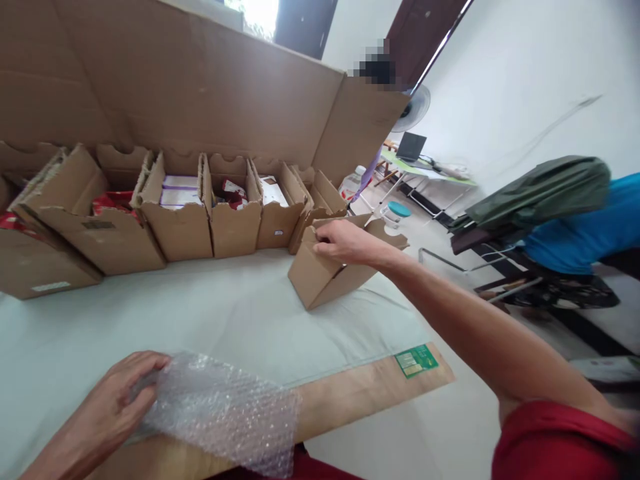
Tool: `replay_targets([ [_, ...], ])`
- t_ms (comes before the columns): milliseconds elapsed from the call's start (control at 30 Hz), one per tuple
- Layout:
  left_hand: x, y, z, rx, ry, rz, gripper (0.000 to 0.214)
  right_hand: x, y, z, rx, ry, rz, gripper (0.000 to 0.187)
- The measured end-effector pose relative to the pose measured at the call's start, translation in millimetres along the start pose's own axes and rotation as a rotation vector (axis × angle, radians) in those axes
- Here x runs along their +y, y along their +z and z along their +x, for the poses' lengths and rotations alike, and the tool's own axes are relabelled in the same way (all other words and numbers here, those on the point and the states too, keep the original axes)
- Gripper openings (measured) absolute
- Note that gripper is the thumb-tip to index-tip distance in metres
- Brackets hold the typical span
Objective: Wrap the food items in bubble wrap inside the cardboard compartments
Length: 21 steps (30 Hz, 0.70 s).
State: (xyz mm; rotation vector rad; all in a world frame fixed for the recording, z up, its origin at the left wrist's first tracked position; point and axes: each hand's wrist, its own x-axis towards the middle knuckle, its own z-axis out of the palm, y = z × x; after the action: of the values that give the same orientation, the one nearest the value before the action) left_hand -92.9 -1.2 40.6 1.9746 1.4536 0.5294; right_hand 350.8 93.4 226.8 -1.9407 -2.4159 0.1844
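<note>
A sheet of clear bubble wrap (233,403) is pinched between the thumb and fingers of my left hand (123,397), and it hangs over the table's front edge. My right hand (340,241) reaches across to a small open cardboard box (330,283) and grips its upper rim with curled fingers. This box stands turned at an angle near the right end of a row; its inside is mostly hidden by my hand and forearm. Another cardboard bin (320,193) is just behind it.
Several cardboard bins line the back, among them one with white-and-purple boxes (181,193) and one with red packets (115,202). A tall cardboard panel (215,87) rises behind them. A green card (417,361) lies on the wooden edge (350,400). A person in blue (575,227) is at right.
</note>
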Motion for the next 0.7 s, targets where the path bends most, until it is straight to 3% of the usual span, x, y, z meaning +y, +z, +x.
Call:
replay_targets([
  [67, 1.4, 7.7, -2.3, 0.086, 0.021, -0.028, 0.036, -29.4, 2.0, 19.2, 0.008, -0.04, 0.097, 0.031],
  [133, 13.8, 10.5, -1.7, 0.246, -0.01, 0.013, 0.042, -61.6, 4.7, 38.1, -0.016, -0.032, 0.257, 0.032],
  [233, 49.0, 8.1, 7.5, 0.376, -0.048, 0.045, 0.046, -102.0, 0.0, 58.5, -0.082, -0.066, 0.671, 0.022],
  [300, 74.1, 6.9, 17.3, 0.378, -0.036, 0.031, 0.05, -108.3, -12.5, 62.2, 0.007, -0.162, 0.868, 0.016],
  [400, 99.6, 9.8, 32.9, 0.339, -0.002, 0.011, 0.055, -68.3, -32.4, 50.9, 0.358, -0.217, 0.827, 0.018],
  [500, 108.0, 17.9, 49.3, 0.278, 0.0, 0.005, 0.064, 14.8, -26.6, 27.3, 0.67, -0.001, 0.7, 0.014],
  [533, 108.5, 21.5, 55.5, 0.262, -0.011, 0.007, 0.068, 43.2, -16.4, 19.3, 0.692, 0.125, 0.692, 0.012],
  [600, 109.0, 29.6, 69.7, 0.233, -0.04, 0.012, 0.076, 89.4, 13.8, 7.1, 0.548, 0.373, 0.74, 0.013],
  [700, 112.1, 42.4, 93.5, 0.201, -0.057, -0.011, 0.081, 121.0, 65.3, 5.8, 0.437, 0.421, 0.778, 0.032],
])
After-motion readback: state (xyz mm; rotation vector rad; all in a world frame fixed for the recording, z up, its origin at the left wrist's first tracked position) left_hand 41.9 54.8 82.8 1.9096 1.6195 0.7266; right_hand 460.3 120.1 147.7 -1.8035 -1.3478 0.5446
